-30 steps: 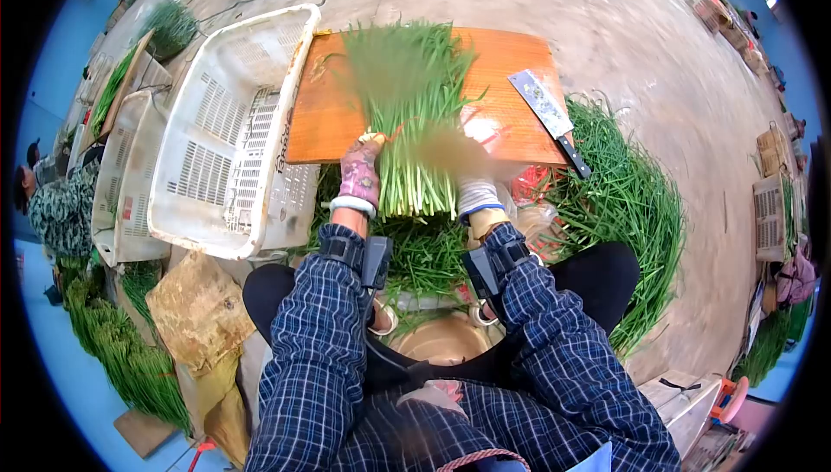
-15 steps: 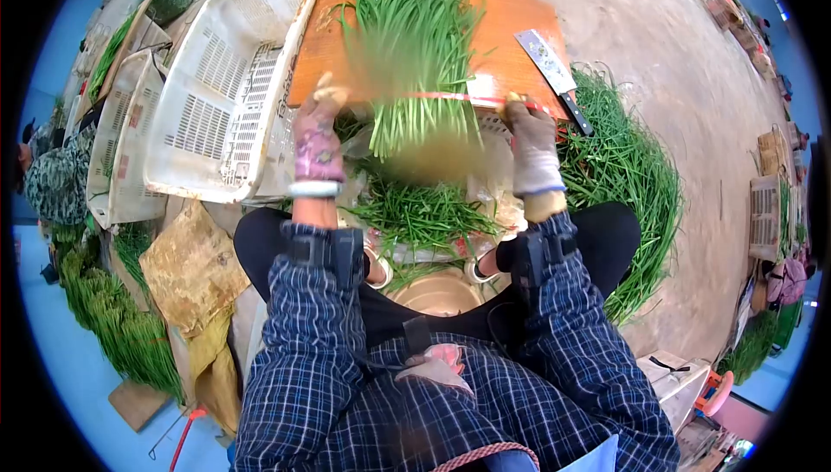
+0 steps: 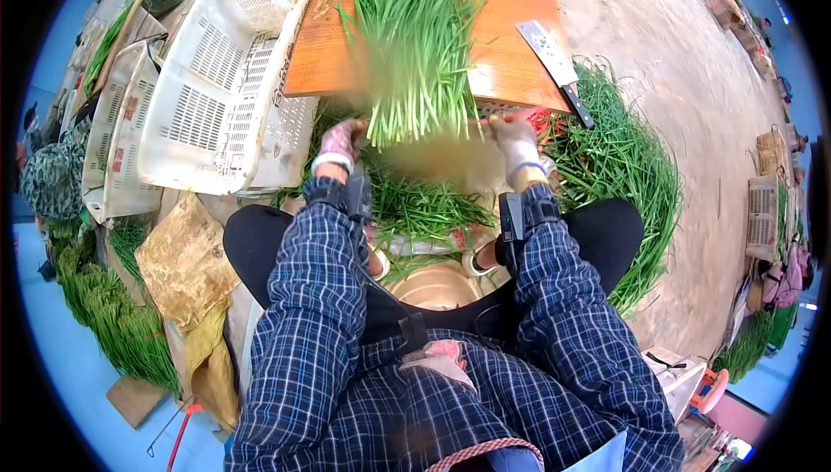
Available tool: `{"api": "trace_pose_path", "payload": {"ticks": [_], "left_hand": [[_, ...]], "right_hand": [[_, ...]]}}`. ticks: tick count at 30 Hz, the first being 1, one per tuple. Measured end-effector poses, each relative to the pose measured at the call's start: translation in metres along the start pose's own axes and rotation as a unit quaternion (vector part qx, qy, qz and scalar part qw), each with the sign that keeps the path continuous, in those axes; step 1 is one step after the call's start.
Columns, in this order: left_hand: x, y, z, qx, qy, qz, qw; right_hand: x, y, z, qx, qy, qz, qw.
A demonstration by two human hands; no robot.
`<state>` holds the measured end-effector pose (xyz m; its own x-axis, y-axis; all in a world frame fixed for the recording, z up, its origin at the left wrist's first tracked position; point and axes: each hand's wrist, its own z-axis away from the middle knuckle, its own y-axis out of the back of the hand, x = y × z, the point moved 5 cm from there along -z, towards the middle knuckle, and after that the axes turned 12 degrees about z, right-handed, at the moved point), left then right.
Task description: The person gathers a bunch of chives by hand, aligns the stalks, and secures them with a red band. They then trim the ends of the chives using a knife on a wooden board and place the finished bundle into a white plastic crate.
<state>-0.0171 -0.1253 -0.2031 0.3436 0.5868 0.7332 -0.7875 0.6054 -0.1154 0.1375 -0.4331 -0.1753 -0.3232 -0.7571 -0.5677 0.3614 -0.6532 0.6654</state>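
Observation:
A thick bunch of Chinese chives (image 3: 415,48) lies on the orange-brown board (image 3: 511,61), leaves pointing away and pale stem ends overhanging the near edge. My gloved left hand (image 3: 343,140), fingers curled, is just left of the stem ends. To their right, my gloved right hand (image 3: 517,140) is closed on a thin red tie strip (image 3: 519,114), which shows beside its fingers. The strip's run towards my left hand is hidden by the stems and a blurred smear. A cleaver (image 3: 550,61) with a black handle rests on the board's right side.
A white plastic crate (image 3: 221,82) stands left of the board. Loose chives (image 3: 619,182) heap at the right, and more cut greens (image 3: 424,212) lie between my feet above a tan basin (image 3: 437,287). A person in camouflage clothing (image 3: 56,177) is at the far left.
Both hands have come nearer my body, from the board's near edge to beside the stem ends. The red strip no longer shows stretched across the top of the stems.

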Motion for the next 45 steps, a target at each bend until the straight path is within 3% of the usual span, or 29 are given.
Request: {"api": "trace_pose_path", "payload": {"ticks": [1,3,4,5,7,8,10,12,14,15,16,17,18,20,24,28,31,32,35,37,38,42,45], "left_hand": [[0.01,-0.002,-0.028,-0.024,-0.032,-0.005,0.999],[0.051,-0.013,-0.021,0.025,-0.081,-0.013,0.996],[0.057,-0.004,-0.079,0.03,-0.215,-0.121,0.968],[0.061,-0.01,-0.097,0.004,-0.323,-0.203,0.925],[0.062,-0.021,-0.123,0.014,-0.539,-0.35,0.766],[0.063,-0.035,-0.131,-0.015,-0.527,-0.367,0.767],[0.085,-0.068,-0.079,-0.067,-0.582,-0.419,0.693],[0.027,-0.083,-0.156,-0.008,-0.64,-0.554,0.532],[0.058,-0.088,-0.097,-0.088,-0.532,-0.354,0.765],[0.063,-0.094,-0.076,-0.104,-0.466,-0.245,0.844],[0.065,-0.097,-0.063,-0.115,-0.424,-0.197,0.877],[0.076,-0.097,-0.031,-0.088,-0.47,-0.269,0.836],[0.078,-0.096,-0.025,-0.107,-0.294,-0.135,0.94],[0.076,-0.085,-0.058,-0.118,-0.362,-0.253,0.889],[0.095,-0.073,-0.063,-0.068,-0.359,-0.328,0.871],[0.092,-0.068,-0.048,-0.15,-0.303,-0.149,0.929],[0.085,-0.075,-0.052,-0.225,-0.285,-0.078,0.928],[0.086,-0.086,-0.042,-0.253,-0.319,-0.076,0.91],[0.094,-0.116,0.003,-0.293,-0.314,-0.022,0.903],[0.093,-0.128,0.014,-0.298,-0.335,-0.034,0.893],[0.088,-0.128,0.013,-0.302,-0.271,-0.01,0.914],[0.087,-0.131,0.014,-0.253,-0.303,-0.036,0.918],[0.082,-0.131,0.006,-0.227,-0.306,-0.016,0.924]], "right_hand": [[-0.014,0.005,-0.013,0.025,0.024,0.07,0.997],[-0.047,0.011,-0.023,0.055,0.082,0.172,0.98],[-0.072,0.015,-0.017,0.062,0.112,0.204,0.971],[-0.091,0.017,-0.013,0.071,0.141,0.236,0.959],[-0.106,0.007,-0.025,0.079,0.156,0.217,0.96],[-0.105,-0.002,-0.036,0.086,0.156,0.211,0.961],[-0.108,-0.012,-0.04,0.099,0.176,0.195,0.96],[-0.108,-0.017,-0.03,0.087,0.182,0.163,0.966],[-0.104,-0.022,-0.025,0.068,0.187,0.121,0.973],[-0.103,-0.023,-0.024,0.057,0.188,0.1,0.975],[-0.101,-0.021,-0.027,0.056,0.19,0.081,0.977],[-0.095,-0.018,-0.031,0.054,0.191,0.063,0.978],[-0.087,-0.013,-0.036,0.051,0.191,0.046,0.979],[-0.074,0.001,-0.045,0.066,0.185,0.01,0.981],[-0.058,0.024,-0.042,0.07,0.14,-0.127,0.979],[-0.081,0.034,-0.005,0.11,0.209,-0.156,0.959],[-0.119,0.025,0.028,0.181,0.303,0.0,0.936],[-0.134,0.021,0.037,0.18,0.343,0.037,0.921],[-0.16,0.0,0.044,0.188,0.393,0.15,0.887],[-0.162,-0.006,0.037,0.177,0.384,0.129,0.897],[-0.16,-0.011,0.033,0.17,0.379,0.12,0.902],[-0.144,-0.03,0.012,0.037,0.288,-0.154,0.944],[-0.153,-0.028,0.021,0.023,0.329,-0.132,0.935]]}}
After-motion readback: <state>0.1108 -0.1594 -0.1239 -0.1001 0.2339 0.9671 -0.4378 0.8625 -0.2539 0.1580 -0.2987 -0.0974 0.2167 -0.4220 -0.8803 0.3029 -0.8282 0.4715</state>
